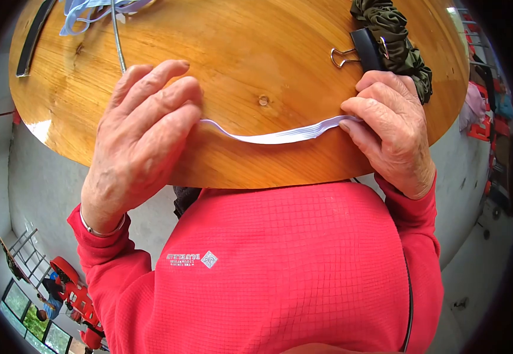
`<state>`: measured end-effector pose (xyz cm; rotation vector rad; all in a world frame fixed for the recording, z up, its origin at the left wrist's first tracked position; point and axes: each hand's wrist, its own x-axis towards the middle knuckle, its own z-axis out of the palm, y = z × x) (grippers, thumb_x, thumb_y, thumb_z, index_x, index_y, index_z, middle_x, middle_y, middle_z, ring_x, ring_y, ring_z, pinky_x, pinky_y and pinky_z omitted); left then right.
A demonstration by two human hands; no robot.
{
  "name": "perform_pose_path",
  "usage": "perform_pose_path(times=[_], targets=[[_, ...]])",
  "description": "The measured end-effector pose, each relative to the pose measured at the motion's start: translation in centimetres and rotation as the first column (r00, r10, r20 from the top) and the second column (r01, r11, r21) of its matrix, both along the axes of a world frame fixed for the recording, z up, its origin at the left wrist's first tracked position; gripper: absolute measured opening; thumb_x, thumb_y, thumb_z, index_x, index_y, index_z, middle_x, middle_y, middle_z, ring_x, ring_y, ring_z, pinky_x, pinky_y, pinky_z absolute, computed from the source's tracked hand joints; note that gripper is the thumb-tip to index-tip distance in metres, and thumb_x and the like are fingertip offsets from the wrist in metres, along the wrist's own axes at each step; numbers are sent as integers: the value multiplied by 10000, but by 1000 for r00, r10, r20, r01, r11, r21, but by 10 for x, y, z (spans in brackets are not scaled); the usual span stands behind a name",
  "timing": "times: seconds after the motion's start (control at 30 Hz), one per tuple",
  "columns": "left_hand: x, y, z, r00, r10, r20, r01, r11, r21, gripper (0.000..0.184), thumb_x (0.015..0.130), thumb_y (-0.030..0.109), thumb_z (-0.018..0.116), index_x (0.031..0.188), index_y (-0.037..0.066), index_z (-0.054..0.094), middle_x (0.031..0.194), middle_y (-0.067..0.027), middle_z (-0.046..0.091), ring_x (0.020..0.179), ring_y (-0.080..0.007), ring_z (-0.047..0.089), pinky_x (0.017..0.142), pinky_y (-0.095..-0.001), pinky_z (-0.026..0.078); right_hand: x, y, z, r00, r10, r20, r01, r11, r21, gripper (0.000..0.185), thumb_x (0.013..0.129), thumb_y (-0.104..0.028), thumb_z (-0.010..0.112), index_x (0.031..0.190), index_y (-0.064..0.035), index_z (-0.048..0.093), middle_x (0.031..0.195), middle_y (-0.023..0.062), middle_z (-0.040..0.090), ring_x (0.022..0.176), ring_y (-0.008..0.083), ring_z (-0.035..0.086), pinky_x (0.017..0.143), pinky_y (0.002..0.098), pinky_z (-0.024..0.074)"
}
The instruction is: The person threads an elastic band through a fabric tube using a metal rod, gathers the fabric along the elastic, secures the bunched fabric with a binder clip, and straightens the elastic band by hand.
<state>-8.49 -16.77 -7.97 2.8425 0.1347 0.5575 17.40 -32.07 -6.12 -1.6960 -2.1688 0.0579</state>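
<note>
A white elastic band (286,135) hangs in a shallow curve between my two hands, near the front edge of the table. My left hand (147,124) is closed over one end of the band, palm down, so its grip is partly hidden. A thin metal rod (118,41) runs down to the fingers of this hand; whether they touch it I cannot tell. My right hand (389,124) pinches the other end of the band between thumb and fingers. Just beyond its fingertips, a black binder clip (367,50) grips dark green gathered fabric (395,35).
The round wooden table (239,71) curves close to my body. At the far left lies a dark strip (35,38), with more white elastic (94,9) at the back. Red stools (82,301) and a person (50,307) are in the lower left background.
</note>
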Motion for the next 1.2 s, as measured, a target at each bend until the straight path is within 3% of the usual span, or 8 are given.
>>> perform_pose_path(times=[0.1,0.2,0.3,0.4,0.7,1.0,1.13,1.2], targets=[[-7,-3,-5,997,-4,77,5,1000,-3,182,638,26,628,802,4,554,919,-128,595,990,-337,591,825,-439,452,2,0,1,1000,31,-2,-31,999,-18,224,581,-46,742,727,-54,573,697,36,512,787,208,560,688,333,396],[-14,-8,-4,997,24,76,-17,996,-92,208,658,-48,655,840,-19,561,919,-163,616,989,-395,599,837,-495,453,1,1,1,999,34,-7,-34,999,-26,217,583,-36,735,713,-58,563,692,36,503,793,206,558,686,329,392],[-14,-9,-7,990,47,131,-44,999,-23,182,603,-13,651,756,-10,553,870,-132,600,947,-346,611,774,-447,476,1,0,2,999,35,-9,-35,999,-35,213,588,-21,729,714,-58,561,694,39,502,797,207,557,678,329,390],[-21,-10,-5,994,65,91,-57,995,-83,222,646,-79,660,837,-21,561,913,-163,622,982,-394,603,829,-493,462,2,0,1,1000,31,-4,-31,999,-26,206,598,-10,720,715,-58,558,697,41,503,801,212,556,671,327,386],[-40,-2,-6,979,163,122,-163,987,-8,228,647,-92,663,844,-26,571,929,-165,631,986,-393,601,831,-490,468,1,1,4,1000,22,7,-22,998,-60,189,615,0,699,714,-54,547,704,57,504,826,230,557,679,336,382],[-45,-1,-16,933,265,244,-245,964,-108,296,626,-91,662,902,-9,592,952,-181,620,984,-379,598,840,-443,466,-2,0,5,1000,17,-4,-17,999,-46,193,606,3,699,716,-51,549,691,59,505,832,249,563,693,343,387],[-51,-3,-19,891,343,297,-273,928,-253,350,715,-138,600,1046,-30,565,1072,-197,602,1068,-369,560,925,-456,434,-4,-4,3,996,11,-91,-2,996,93,206,596,21,699,753,-35,579,708,74,538,813,267,588,694,346,414],[-49,-7,-18,838,477,264,-378,857,-349,276,812,-92,561,1084,-44,573,1054,-165,618,1057,-280,573,923,-389,438,-3,-8,2,988,-12,-156,45,977,209,214,597,36,694,776,-25,593,723,85,555,805,274,599,690,343,430]])
